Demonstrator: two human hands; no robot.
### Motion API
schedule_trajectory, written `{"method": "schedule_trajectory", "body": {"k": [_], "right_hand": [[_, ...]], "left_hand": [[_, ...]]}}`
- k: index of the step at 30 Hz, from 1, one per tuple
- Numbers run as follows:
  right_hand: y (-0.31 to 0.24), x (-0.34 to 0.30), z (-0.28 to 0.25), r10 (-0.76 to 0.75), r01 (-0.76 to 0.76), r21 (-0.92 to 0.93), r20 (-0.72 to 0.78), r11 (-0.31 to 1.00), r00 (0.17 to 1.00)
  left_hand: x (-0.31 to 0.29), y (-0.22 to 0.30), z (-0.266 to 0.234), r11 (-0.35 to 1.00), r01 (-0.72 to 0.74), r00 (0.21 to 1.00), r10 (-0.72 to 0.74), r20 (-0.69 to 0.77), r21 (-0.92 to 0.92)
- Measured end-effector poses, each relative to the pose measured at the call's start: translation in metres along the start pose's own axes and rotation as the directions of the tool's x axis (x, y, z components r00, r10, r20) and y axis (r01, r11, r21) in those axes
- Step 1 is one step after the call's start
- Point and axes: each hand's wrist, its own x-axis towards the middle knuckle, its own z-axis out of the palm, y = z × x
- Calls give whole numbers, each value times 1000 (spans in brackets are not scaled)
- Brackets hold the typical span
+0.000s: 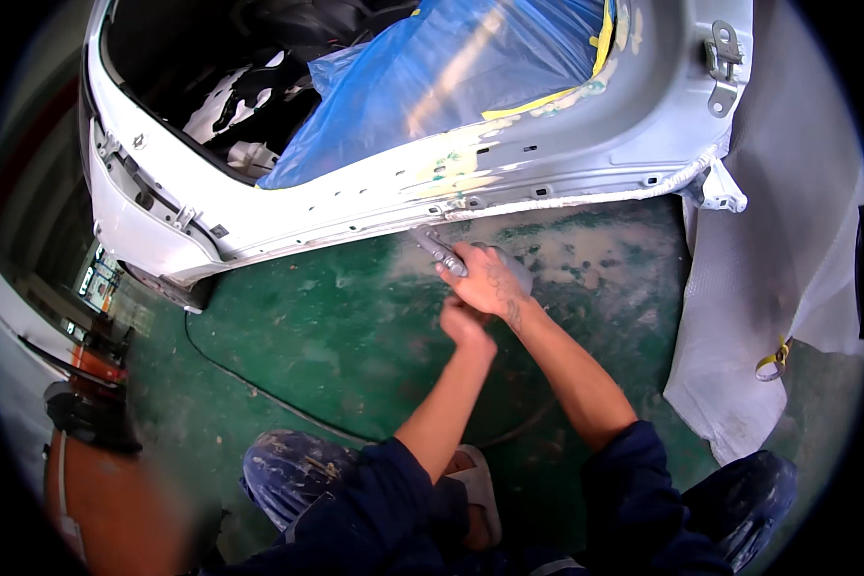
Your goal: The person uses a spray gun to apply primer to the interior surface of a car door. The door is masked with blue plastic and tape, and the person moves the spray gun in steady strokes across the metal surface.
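My right hand (490, 280) grips a grey metal hand tool (436, 246) whose tip rests against the lower edge of a white car body sill (355, 206). A grey round part of the tool (516, 265) shows behind the hand. My left hand (465, 323) is closed just below the right wrist, touching it; whether it holds anything is hidden. The sill shows patches of yellowish filler near the tool tip.
Blue plastic sheet (451, 77) with yellow tape covers the car opening. White cover paper (768, 288) hangs at the right. A thin hose (259, 389) curves over the green floor (336, 326). My knees in paint-spotted blue trousers (298, 470) are below. An orange object (96, 480) sits far left.
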Motion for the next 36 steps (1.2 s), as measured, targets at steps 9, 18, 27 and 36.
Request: {"method": "schedule_trajectory", "body": {"k": [9, 18, 27, 36], "right_hand": [[3, -17, -4, -65, 65, 5, -62, 998, 996], [23, -59, -29, 7, -13, -33, -161, 999, 987], [47, -97, -65, 177, -157, 88, -323, 984, 930], [103, -133, -113, 283, -118, 331, -512, 936, 811]], "left_hand": [[100, 99, 60, 990, -118, 976, 100, -193, -84], [159, 115, 80, 999, -4, 858, 27, -512, 46], [211, 124, -12, 895, -170, 857, 341, -386, 413], [131, 45, 23, 343, -277, 927, -150, 343, 898]]}}
